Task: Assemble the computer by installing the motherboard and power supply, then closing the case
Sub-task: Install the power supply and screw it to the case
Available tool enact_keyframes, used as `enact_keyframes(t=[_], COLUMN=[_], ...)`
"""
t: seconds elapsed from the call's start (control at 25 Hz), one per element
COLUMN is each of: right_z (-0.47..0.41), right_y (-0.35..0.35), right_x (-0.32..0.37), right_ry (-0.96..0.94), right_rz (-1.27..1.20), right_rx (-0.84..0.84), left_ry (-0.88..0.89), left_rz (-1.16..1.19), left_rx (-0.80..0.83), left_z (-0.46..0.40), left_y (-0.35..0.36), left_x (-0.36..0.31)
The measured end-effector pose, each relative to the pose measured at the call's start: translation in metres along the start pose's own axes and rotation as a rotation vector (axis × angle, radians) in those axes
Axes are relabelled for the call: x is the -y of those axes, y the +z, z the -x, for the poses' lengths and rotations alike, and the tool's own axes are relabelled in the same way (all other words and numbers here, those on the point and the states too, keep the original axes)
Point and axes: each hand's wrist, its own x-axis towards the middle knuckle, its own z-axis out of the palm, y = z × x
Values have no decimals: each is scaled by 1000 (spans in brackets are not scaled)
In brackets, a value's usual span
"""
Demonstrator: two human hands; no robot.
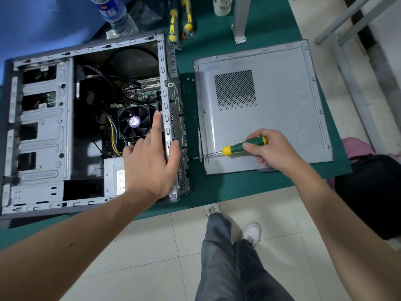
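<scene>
The open grey computer case (43,118) lies on its side on the green table. Inside it sit the motherboard (141,92) with its black CPU fan (134,122) and the grey power supply (114,177) at the near right corner. My left hand (149,161) rests flat over the power supply and the case's rear wall, fingers straight. My right hand (271,148) grips a green and yellow screwdriver (238,147), whose tip touches the rear wall near the power supply. The removed side panel (271,105) lies flat to the right of the case.
A water bottle (117,14) stands behind the case. Two packaged yellow-handled tools (180,20) and a white cup (221,5) lie at the back. A metal frame leg (239,22) stands on the table. Two small screws (190,79) lie between case and panel. The table edge runs near my legs.
</scene>
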Motion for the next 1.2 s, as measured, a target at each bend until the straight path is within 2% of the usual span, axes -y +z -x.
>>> enact_keyframes(t=[0.12,0.28,0.36,0.44,0.56,0.6,0.72,0.8,0.88,0.96,1.04,1.2], right_z=[-2,2,2,2,5,7,13,15,15,13,13,15], right_y=[0,0,1,5,12,13,18,22,24,25,23,14], right_x=[3,0,-6,-8,-13,-14,-20,-24,-24,-20,-17,-17], right_ry=[83,-66,-94,-6,107,95,-15,-54,7,90,80,-47], right_rz=[108,48,-3,-10,122,100,-216,-308,-212,-17,58,-157], right_rx=[-2,62,8,-42,-54,-41,-14,-81,-148,-164,-136,-13], left_ry=[-2,-6,-1,0,-1,1,-3,-1,-2,-4,-2,-1], left_rz=[6,8,9,3,3,0,6,5,6,4,6,12], left_rx=[5,1,2,4,15,15,13,9,6,7,9,10], left_z=[0,-1,0,0,0,1,0,0,0,0,1,1], left_y=[-1,-1,-1,0,-1,-2,-3,-3,-2,-2,-2,-3], left_x=[-1,-1,-2,-2,-1,-2,-2,-2,-2,-2,-2,-1])
